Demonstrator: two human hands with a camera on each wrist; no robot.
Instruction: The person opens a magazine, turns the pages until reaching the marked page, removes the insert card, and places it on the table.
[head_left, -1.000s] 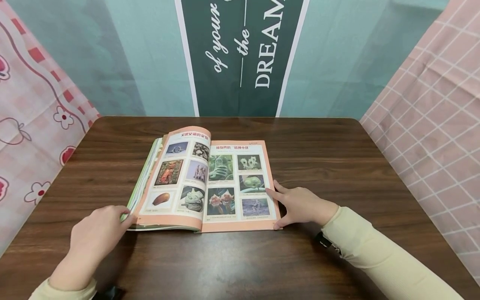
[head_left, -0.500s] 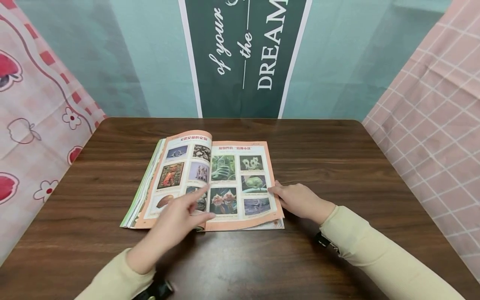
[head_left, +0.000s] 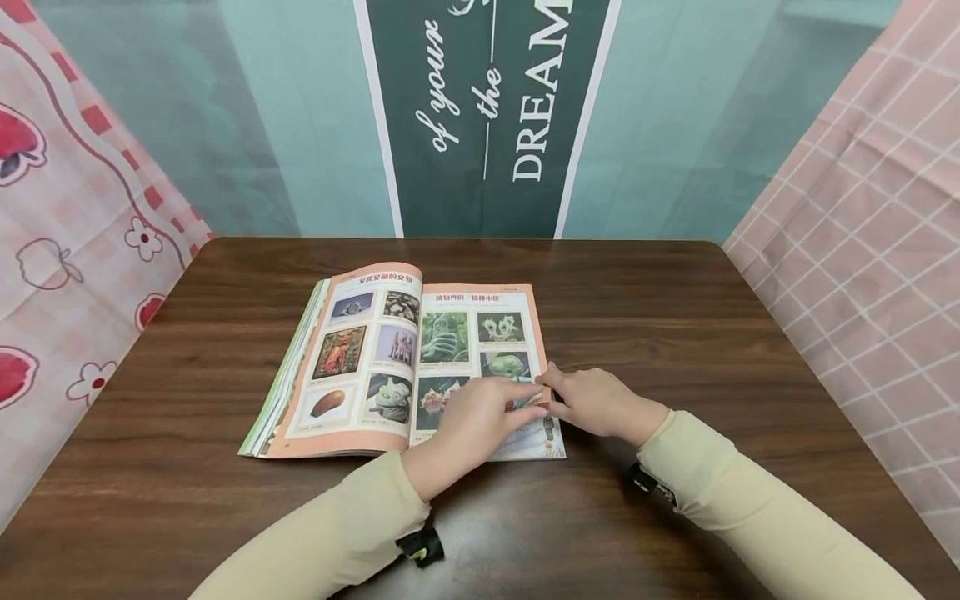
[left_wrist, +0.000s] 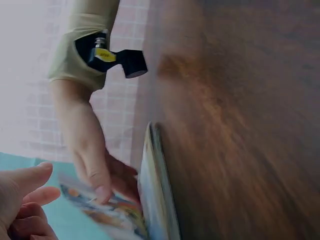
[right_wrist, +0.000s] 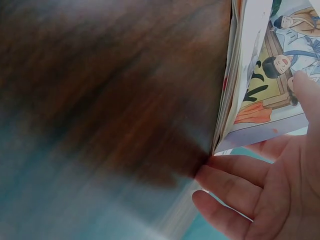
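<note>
A magazine (head_left: 375,367) lies open on the table in the head view, with photo grids on both upper pages. My right hand (head_left: 600,402) is at its right edge and pinches the right-hand page (right_wrist: 285,60), thumb on one face and index finger behind. The page's lower corner is lifted, and part of the sheet below (head_left: 528,447) shows. My left hand (head_left: 476,417) reaches across the right-hand page, its thumb and index finger extended towards the lifted edge. In the left wrist view those fingertips (left_wrist: 45,170) are spread, close to the page, with the other fingers curled.
The brown wooden table (head_left: 660,317) surrounds the magazine. A teal curtain (head_left: 660,125) with a dark lettered panel hangs behind it. Pink patterned cloths stand at the left (head_left: 82,233) and right (head_left: 870,208). A black strap (head_left: 422,546) is on the left sleeve.
My left hand has moved from the magazine's left edge across to the right-hand page. My right hand has lifted that page's lower corner, uncovering part of the sheet beneath.
</note>
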